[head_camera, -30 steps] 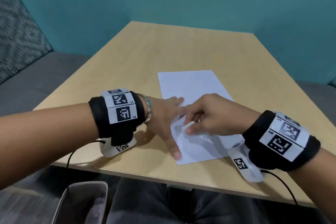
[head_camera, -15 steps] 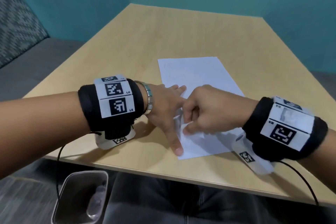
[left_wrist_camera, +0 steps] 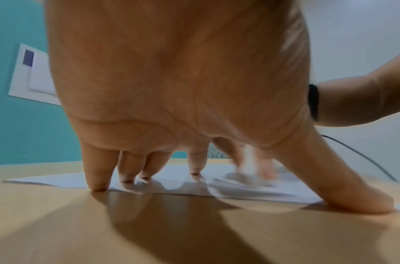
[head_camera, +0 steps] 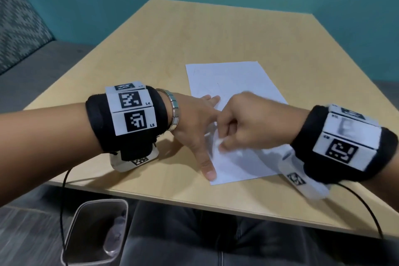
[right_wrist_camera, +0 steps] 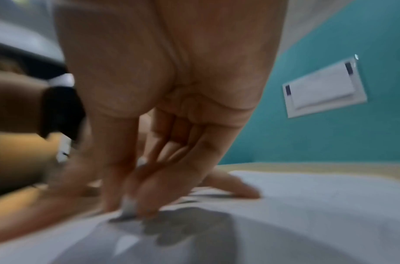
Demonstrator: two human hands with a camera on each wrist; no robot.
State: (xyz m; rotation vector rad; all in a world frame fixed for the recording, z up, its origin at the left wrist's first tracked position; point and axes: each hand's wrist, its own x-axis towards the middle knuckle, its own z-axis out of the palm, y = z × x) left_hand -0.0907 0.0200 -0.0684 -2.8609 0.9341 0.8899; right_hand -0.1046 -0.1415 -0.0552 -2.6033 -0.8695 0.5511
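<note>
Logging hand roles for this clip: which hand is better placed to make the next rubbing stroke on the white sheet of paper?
Right. The right hand pinches the small white eraser against the white sheet of paper; the left hand lies spread, pinning that sheet to the light wooden table.

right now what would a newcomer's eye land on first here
Two hands meeting over a white sheet of paper near the front edge of the wooden table catch the eye first. The left hand presses spread fingers along the sheet's left edge, while the right hand pinches a small white eraser against the paper. Black wristbands with square code tags stand out on both wrists.
</note>
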